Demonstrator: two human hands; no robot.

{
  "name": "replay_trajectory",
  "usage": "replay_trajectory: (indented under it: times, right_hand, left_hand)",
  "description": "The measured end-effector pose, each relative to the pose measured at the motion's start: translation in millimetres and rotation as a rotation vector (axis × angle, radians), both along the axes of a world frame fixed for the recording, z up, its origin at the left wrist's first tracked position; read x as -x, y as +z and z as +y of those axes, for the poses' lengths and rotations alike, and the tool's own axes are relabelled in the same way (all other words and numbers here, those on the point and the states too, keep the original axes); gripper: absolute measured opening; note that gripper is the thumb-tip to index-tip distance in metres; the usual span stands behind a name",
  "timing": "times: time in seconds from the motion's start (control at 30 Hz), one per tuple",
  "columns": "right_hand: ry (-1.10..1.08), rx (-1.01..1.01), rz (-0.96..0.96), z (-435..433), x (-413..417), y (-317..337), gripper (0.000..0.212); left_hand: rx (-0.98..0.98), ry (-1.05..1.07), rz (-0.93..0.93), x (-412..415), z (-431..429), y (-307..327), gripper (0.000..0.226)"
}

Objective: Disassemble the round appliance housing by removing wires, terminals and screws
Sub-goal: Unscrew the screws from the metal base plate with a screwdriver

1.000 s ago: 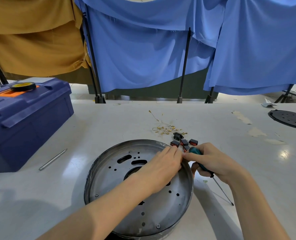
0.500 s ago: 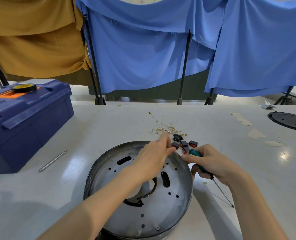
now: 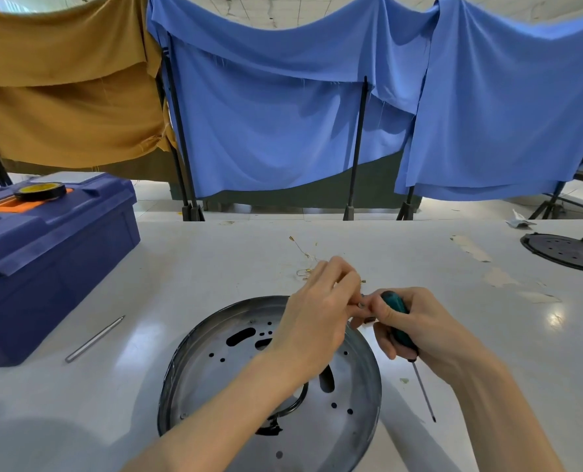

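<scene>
The round metal housing (image 3: 215,379) lies flat on the white table, its perforated plate facing up. My left hand (image 3: 320,311) hovers over the housing's far rim, fingertips pinched on a tiny screw (image 3: 361,304). My right hand (image 3: 416,325) sits just right of it, wrapped around a teal-handled screwdriver (image 3: 399,321) whose thin shaft points down toward me. The thumbs of both hands almost touch. Thin gold wires (image 3: 300,247) lie on the table behind the hands. The small black and red terminals are hidden behind my hands.
A blue toolbox (image 3: 45,260) with a tape roll (image 3: 39,191) on top stands at the left. A slim metal rod (image 3: 94,338) lies beside it. A black perforated disc (image 3: 569,252) rests at the far right. Blue and tan cloths hang behind the table.
My left hand lifted off the housing plate and moved up and right to the far rim, now pinching a small screw beside my right hand. The right hand stayed put with the screwdriver.
</scene>
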State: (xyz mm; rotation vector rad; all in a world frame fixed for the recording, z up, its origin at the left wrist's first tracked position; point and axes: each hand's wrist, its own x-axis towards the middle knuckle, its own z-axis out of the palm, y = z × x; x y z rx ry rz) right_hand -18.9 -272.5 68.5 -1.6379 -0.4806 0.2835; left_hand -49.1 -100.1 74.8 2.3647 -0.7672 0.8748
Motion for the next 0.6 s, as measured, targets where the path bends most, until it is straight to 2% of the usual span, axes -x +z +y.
replay_trajectory:
  times: [0.13,0.23,0.33,0.37,0.43,0.53,0.6]
  right_hand:
    - [-0.011,-0.041,0.057,-1,-3,-4,0.042]
    - [-0.014,-0.111,0.114,-1,-5,-5,0.027]
    - [-0.074,-0.295,0.219,-2,-10,-6,0.016]
    - [-0.130,-0.347,0.256,-5,-13,-7,0.015]
    - [-0.304,-0.381,0.332,-15,-21,-12,0.013]
    - [-0.532,-0.348,0.479,-29,-34,-27,0.005]
    - [-0.598,-0.328,0.600,-28,-42,-39,0.008]
  left_hand:
    - [-0.006,-0.046,-0.063,-2,0,-1,0.015]
    - [0.017,-0.073,-0.051,-4,-2,-2,0.015]
    - [0.006,-0.007,-0.060,-5,1,-2,0.014]
    - [-0.024,0.050,-0.061,-8,5,-2,0.016]
    - [-0.088,0.159,-0.001,-12,17,-4,0.038]
    - [-0.128,0.293,0.121,-17,42,-10,0.040]
    - [-0.168,0.364,0.214,-18,59,-17,0.043]
